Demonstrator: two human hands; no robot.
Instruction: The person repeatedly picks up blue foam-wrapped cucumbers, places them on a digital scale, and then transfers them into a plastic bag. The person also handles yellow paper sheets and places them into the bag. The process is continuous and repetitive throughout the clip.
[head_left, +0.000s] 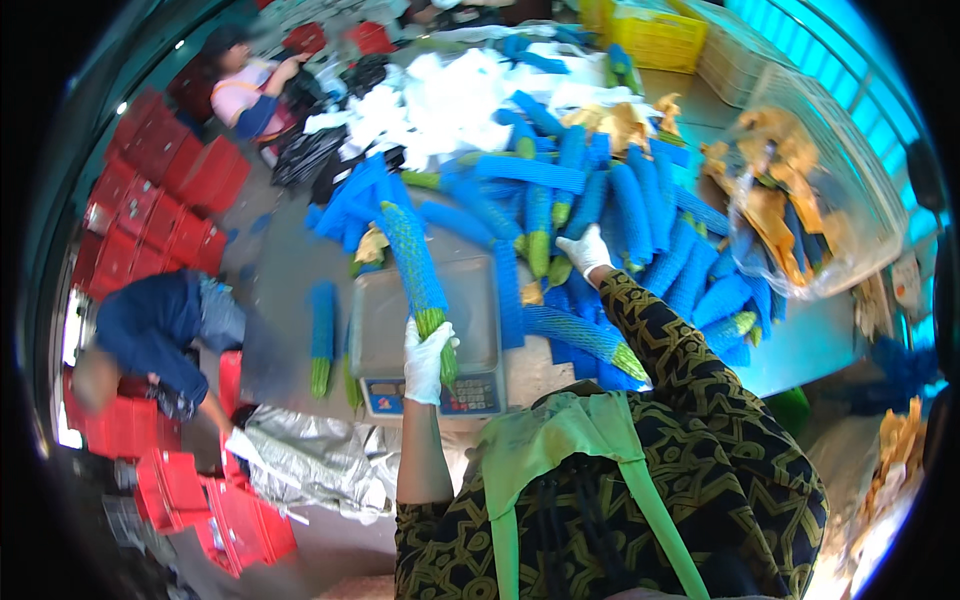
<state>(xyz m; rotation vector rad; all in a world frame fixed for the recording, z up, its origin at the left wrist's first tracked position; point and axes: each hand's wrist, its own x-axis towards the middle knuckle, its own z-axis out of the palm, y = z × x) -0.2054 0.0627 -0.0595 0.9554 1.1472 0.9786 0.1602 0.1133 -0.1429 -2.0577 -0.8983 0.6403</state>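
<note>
My left hand (426, 364), in a white glove, grips the bare lower end of a long green gourd (412, 262) whose upper part is sheathed in blue foam netting. The gourd is tilted over the metal pan of a digital scale (375, 330); I cannot tell whether it touches the pan. Also gloved in white, my right hand (586, 251) reaches into a heap of netted gourds (630, 210), thumb spread, against one blue-netted gourd (589, 204). Its grip is unclear. Another netted gourd (581, 330) lies below my right forearm.
One netted gourd (322, 337) lies left of the scale. White foam or paper material (457, 97) covers the table's far side. A clear-lined crate (862, 225) with brown paper stands right; a yellow crate (660, 37) is behind. Two people and stacked red boxes (150, 210) are left.
</note>
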